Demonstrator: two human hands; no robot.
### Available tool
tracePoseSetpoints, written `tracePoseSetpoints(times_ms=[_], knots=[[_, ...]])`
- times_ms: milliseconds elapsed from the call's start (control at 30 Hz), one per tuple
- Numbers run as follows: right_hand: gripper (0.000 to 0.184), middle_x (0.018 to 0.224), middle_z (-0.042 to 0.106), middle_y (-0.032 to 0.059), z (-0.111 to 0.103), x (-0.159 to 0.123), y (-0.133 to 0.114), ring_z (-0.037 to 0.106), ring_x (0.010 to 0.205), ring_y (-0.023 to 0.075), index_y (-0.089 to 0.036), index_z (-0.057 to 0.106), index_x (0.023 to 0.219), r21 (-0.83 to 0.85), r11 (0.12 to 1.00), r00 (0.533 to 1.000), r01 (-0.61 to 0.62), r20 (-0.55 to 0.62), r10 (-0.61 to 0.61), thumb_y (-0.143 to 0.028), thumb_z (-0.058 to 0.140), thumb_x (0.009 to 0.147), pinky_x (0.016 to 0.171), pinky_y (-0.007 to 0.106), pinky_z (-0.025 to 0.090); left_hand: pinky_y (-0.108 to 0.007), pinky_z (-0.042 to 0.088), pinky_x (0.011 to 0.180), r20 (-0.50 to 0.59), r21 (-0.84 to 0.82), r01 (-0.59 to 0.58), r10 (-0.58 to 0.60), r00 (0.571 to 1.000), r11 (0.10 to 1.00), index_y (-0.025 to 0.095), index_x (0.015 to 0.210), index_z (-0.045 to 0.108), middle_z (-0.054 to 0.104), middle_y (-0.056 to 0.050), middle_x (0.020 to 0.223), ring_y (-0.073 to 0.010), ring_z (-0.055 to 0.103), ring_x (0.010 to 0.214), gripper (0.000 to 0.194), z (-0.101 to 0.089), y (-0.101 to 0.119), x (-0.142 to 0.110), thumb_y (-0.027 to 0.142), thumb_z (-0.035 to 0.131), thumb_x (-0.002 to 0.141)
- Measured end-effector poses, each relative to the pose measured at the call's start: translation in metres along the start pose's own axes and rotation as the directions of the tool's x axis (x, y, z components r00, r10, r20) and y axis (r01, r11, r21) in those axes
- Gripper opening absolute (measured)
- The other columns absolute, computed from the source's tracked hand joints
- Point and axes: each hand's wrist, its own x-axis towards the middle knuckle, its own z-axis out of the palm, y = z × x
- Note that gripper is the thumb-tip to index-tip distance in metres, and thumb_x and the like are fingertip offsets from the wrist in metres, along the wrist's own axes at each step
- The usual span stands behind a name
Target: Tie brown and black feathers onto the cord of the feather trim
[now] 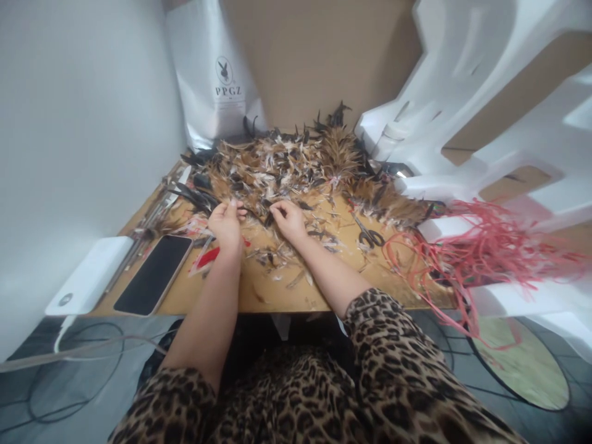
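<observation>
At the near edge of the tabletop [277,299], two forearms reach in from two leopard-print sleeves [383,333]. Below on the right, one round disc [522,364] lies on the floor, partly cut off from view by white pieces. On the near left of the tabletop are one dark-screened phone [153,274] and, left of it, one white box [90,274] with a white cable plugged into its near end.

Farther in, two hands work over the scattered feathers. The left hand [226,223] has its thumb and forefinger close together; whether they grip anything cannot be made out. The right hand [289,221] has its thumb and forefinger closed on one dark feather [268,216], in the gap between the hands. One cluster of dark feathers [197,198] lies just left of the left hand, and one red patch [208,257] shows behind the left wrist, partly hidden.

To the right are one pair of scissors [367,234] with black handles and, beyond it, a tangle of red strips [490,246], too many to count, hanging over white pieces [499,299]. The brown feather heap [272,160] fills the far side, its feathers overlapping beyond counting. Behind it on the left stands one silver bag [217,74], its top cut off. One whitish container [391,139] at far right is blurred.
</observation>
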Motion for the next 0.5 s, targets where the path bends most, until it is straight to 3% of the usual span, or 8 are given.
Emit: tracePoseSetpoints(times_ms=[500], knots=[[0.018,0.082,0.064,0.0038,0.0049,-0.0028,-0.0092,0.057,0.081,0.0145,-0.019,0.065,0.079,-0.006,0.999,0.999,0.038,0.023,-0.038,-0.029,0.051,0.084,0.08,0.026,0.043,-0.014,0.041,0.045,0.0,0.012,-0.073,0.073,0.997,0.997,0.015,0.069,0.058,0.066,-0.001,0.07,-0.0044,0.055,0.049,0.011,-0.0016,0.0056,0.0031,0.023,0.059,0.077]])
